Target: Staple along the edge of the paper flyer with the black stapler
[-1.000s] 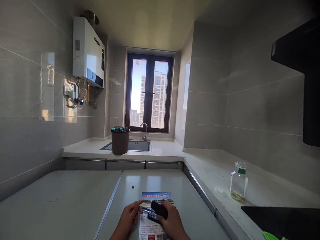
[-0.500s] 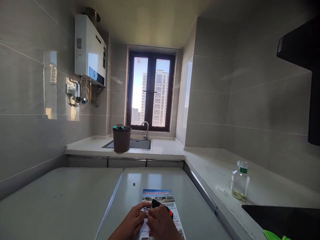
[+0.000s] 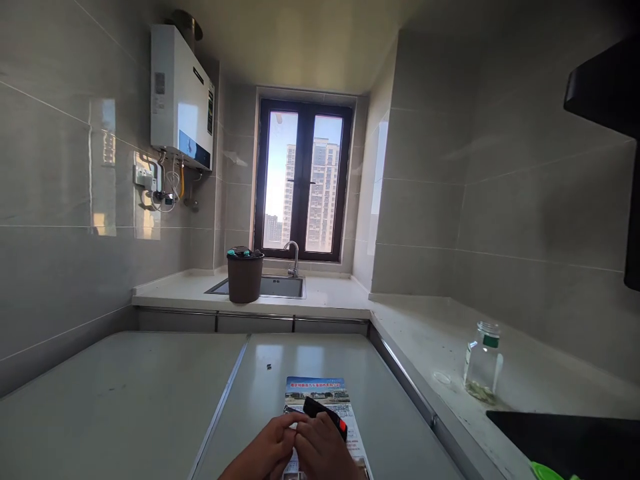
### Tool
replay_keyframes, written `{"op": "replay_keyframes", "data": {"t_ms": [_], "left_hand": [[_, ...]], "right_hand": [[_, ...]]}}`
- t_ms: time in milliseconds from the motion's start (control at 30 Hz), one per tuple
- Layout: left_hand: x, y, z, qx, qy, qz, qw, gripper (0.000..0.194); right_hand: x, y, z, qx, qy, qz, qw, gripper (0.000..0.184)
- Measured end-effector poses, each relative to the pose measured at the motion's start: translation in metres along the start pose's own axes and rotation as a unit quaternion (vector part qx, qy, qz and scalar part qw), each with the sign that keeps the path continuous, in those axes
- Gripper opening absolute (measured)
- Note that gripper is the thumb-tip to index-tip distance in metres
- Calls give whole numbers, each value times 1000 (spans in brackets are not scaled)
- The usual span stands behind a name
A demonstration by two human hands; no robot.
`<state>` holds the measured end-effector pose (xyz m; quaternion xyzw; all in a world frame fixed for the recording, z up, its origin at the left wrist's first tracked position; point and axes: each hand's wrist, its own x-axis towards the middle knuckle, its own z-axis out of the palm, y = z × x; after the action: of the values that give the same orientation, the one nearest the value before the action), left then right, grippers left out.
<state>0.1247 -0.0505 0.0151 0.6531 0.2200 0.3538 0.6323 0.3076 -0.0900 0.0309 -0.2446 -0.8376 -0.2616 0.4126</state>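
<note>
Versus one second ago: the right hand (image 3: 323,445) has shifted leftward from the rear of the black stapler (image 3: 315,406), and its fingers now meet those of the left hand (image 3: 270,445); the metal rail, earlier exposed between the hands, is mostly covered. Against half a second ago, hand pose nearly unchanged.

Stapler position: over the printed leaflet (image 3: 317,385), beyond the right-hand knuckles. Long axis diagonal — blunt black end toward far left, orange patch (image 3: 343,427) toward near right. Contact with the leaflet: cannot tell.

Hands: together, fingers bent, fingertips meeting; grip hidden — cannot tell whether either is clamped on the stapler. Small dark pieces (image 3: 269,367) lie on the tabletop (image 3: 150,400), beyond the leaflet.
</note>
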Motion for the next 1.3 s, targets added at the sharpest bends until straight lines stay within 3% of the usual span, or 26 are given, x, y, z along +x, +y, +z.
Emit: {"op": "replay_keyframes", "data": {"t_ms": [133,267,433,567,667,933,1067,1200,1300], "left_hand": [[8,5,0,-22,85,27,996,69],[14,8,-6,-31,174,24,984,60],[19,0,-13,-41,214,13,976,65],[21,-3,-15,-31,235,-2,971,67],[21,-3,-17,-33,230,-23,972,68],[23,-12,-22,-28,238,-44,970,65],[22,-17,-24,-3,243,-31,969,64],[20,-15,-24,44,257,-12,965,60],[18,-16,-23,78,275,-5,958,53]], "right_hand": [[-8,16,-7,23,8,108,994,16],[-19,57,-18,-5,35,274,961,15],[-28,122,-30,-74,-121,454,879,15],[-40,161,-23,-97,-176,501,842,18],[-55,175,-12,-103,-221,510,825,17],[-79,170,-3,-115,-260,505,815,39],[-83,149,-4,-143,-250,520,804,26],[-86,121,-4,-142,-234,494,825,27],[-84,113,-8,-122,-218,490,835,25]]}}
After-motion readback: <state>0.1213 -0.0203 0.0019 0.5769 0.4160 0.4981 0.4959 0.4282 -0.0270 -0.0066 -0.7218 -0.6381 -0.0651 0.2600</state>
